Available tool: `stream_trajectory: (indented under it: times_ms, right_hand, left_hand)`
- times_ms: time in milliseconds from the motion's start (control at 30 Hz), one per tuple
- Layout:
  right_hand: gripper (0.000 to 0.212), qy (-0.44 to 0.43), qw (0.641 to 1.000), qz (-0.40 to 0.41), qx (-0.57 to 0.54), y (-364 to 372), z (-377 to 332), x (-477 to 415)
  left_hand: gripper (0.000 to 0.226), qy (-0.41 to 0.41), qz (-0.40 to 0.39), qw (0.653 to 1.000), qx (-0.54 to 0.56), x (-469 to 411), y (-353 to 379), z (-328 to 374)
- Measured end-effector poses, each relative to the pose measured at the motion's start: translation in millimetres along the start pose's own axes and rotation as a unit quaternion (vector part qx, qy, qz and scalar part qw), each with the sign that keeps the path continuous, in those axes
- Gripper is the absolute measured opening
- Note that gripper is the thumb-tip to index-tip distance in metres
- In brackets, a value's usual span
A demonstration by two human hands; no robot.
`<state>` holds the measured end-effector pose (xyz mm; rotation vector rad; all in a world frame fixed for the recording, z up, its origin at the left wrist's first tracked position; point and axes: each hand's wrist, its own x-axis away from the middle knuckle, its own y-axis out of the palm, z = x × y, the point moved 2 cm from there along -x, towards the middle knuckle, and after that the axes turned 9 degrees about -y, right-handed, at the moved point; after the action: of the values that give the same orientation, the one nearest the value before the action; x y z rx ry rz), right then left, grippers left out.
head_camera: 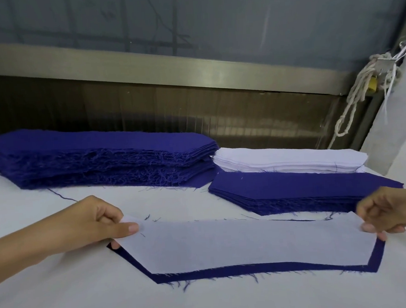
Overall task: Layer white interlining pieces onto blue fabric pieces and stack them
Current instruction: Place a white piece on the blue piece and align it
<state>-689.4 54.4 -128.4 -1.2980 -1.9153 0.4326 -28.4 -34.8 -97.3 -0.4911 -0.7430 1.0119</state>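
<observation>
A white interlining piece (239,242) lies over a blue fabric piece (229,272) on the white table, with blue showing along the near and right edges. My left hand (98,223) pinches the interlining's left end between thumb and fingers. Its right end is pinched by my right hand (383,211). A tall stack of blue pieces (96,159) sits at the back left. A lower stack of blue pieces (308,192) lies at the right, with a stack of white interlining (289,160) just behind it.
The white table surface (63,296) spreads around the work. Loose blue threads lie near the stacks. A metal rail (191,70) runs along the wall behind. A knotted white cord (359,94) hangs at the back right beside a white panel.
</observation>
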Motion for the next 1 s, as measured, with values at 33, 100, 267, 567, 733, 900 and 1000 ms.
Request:
stream_trajectory:
  times_ms: [33, 100, 267, 567, 733, 900, 1000]
  right_hand:
    - [0.027, -0.006, 1.0, -0.005, -0.005, 1.2, 1.1, -2.7]
    - [0.025, -0.016, 1.0, -0.016, -0.019, 3.7, 1.2, -7.5]
    - [0.023, -0.034, 0.997, -0.055, -0.036, 8.7, -6.1, -15.7]
    - [0.029, -0.03, 0.998, -0.046, -0.015, 9.9, 6.0, -25.3]
    - [0.032, -0.032, 0.999, -0.037, 0.002, 10.0, 20.5, -33.7]
    - [0.034, -0.015, 1.0, -0.006, 0.007, 13.9, 36.3, -42.4]
    - [0.039, 0.005, 1.0, 0.006, 0.007, 12.0, 44.9, -41.4]
  left_hand:
    - [0.085, 0.004, 0.003, 1.0, -0.001, 0.1, 1.0, 0.9]
    - [0.087, 0.009, 0.006, 1.0, -0.001, 0.2, 2.7, 1.9]
    - [0.068, 0.004, 0.008, 1.0, -0.01, 4.7, 5.0, 6.8]
    - [0.056, -0.016, 0.026, 0.999, -0.024, 8.8, 7.6, 11.2]
    - [0.044, -0.017, 0.033, 0.999, -0.026, 10.0, 9.3, 13.4]
    - [0.038, -0.011, 0.045, 0.998, -0.034, 12.1, 10.2, 15.2]
    - [0.035, -0.005, 0.045, 0.998, -0.033, 13.0, 10.7, 16.4]
